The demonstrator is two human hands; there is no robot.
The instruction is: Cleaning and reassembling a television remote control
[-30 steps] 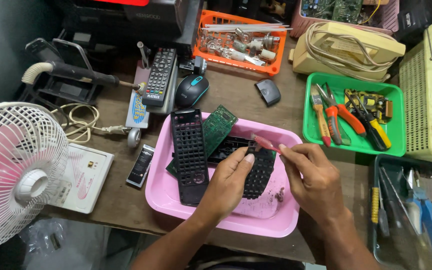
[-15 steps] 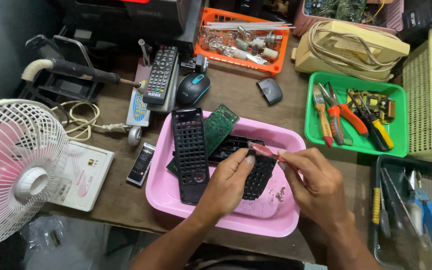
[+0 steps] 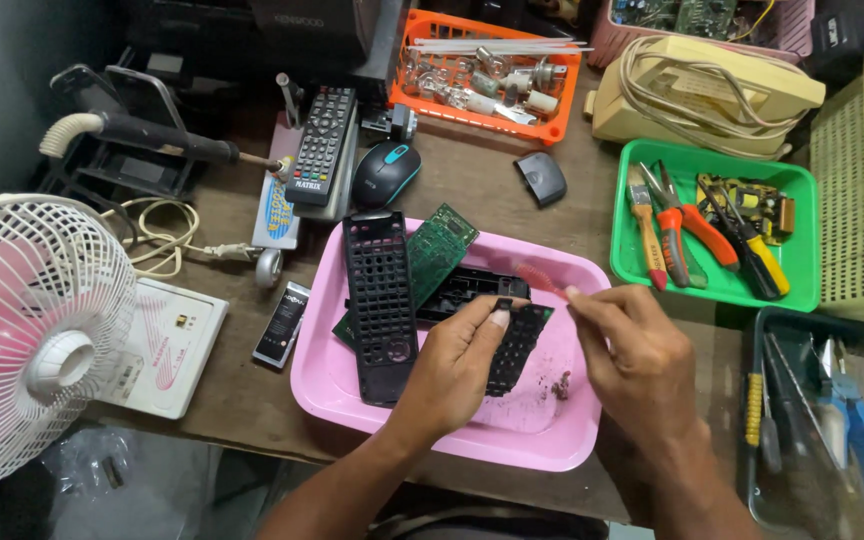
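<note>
My left hand grips a black rubber keypad from a remote control and holds it over the pink tray. My right hand pinches a thin red-pink brush whose tip points at the keypad's upper end. In the tray lie a black remote front shell with button holes, a green circuit board and a black remote back part. Some reddish crumbs lie on the tray floor.
A white fan stands at the left. A green tray of pliers and screwdrivers sits at the right, an orange basket of bulbs behind. A whole black remote, a mouse, a soldering tool and a white box lie around.
The brush tip has shifted slightly along the keypad's top end. My left hand keeps its hold on the keypad in nearly the same place.
</note>
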